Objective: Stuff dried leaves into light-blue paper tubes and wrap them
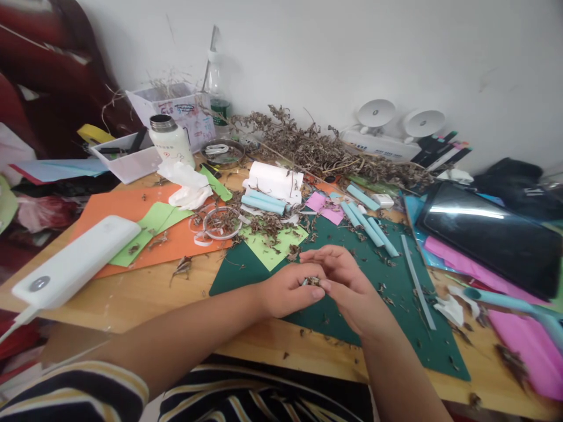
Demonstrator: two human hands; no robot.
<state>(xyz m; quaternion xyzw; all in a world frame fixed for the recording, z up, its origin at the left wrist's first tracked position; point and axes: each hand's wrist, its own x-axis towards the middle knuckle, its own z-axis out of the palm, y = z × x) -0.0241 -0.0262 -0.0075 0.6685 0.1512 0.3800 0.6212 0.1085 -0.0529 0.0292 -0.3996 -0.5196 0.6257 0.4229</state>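
Note:
My left hand is curled around a small light-blue paper tube, with crumbled dried leaves showing at its open end. Most of the tube is hidden inside the fist. My right hand meets it from the right, thumb and fingers bent around that same end. Both hands are over a green cutting mat. Just beyond them, a heap of dried leaf bits lies on a light-green paper sheet. Several rolled light-blue paper tubes rest on the mat's far part.
Bundled dried stems lie along the wall. A white power bank, an orange sheet, a tape ring and an uncapped bottle are on the left. To the right are a black tablet and pink paper.

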